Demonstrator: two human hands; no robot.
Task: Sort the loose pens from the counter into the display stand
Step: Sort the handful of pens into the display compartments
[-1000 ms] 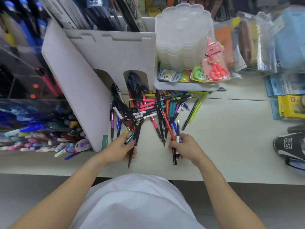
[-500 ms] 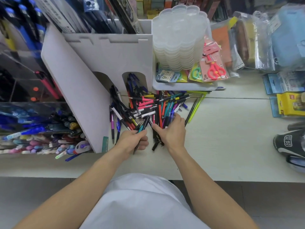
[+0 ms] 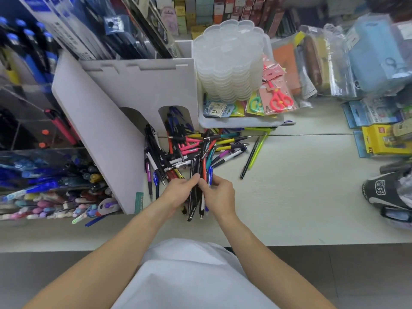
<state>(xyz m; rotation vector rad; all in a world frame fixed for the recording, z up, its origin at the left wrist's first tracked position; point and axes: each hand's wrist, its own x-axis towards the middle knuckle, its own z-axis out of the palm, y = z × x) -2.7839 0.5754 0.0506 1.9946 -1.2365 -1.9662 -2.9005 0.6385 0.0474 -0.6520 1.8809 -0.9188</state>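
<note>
hands: left hand (image 3: 178,192) and right hand (image 3: 219,194) close together at the near edge of the pile, both curled round one bundle of mostly black pens (image 3: 195,197); fingertips meet over it
bundle: held roughly upright-to-camera, tips pointing toward the person, one white-barrelled pen and a blue one on its right side
loose pens: heap of mixed plastic pens (image 3: 196,150) (pink, black, red, teal, yellow, purple) on the pale counter (image 3: 301,197), spilling from the foot of the stand; two lime-green and black pens (image 3: 254,155) lie just beside the heap, right side
display stand: grey board stand with two arched openings (image 3: 138,85); right arch has blue and black pens in it, left arch contents unclear; tall packaged pens stand in its top
tray: white plastic tray (image 3: 240,124) right of stand, holds stack of clear scalloped plastic dishes (image 3: 229,61) and carded red scissors (image 3: 279,100)
readable text: small card in tray shows "6" (image 3: 214,111); other labels too blurred
left bin: clear acrylic bin (image 3: 44,175) with blue and pastel pens
</note>
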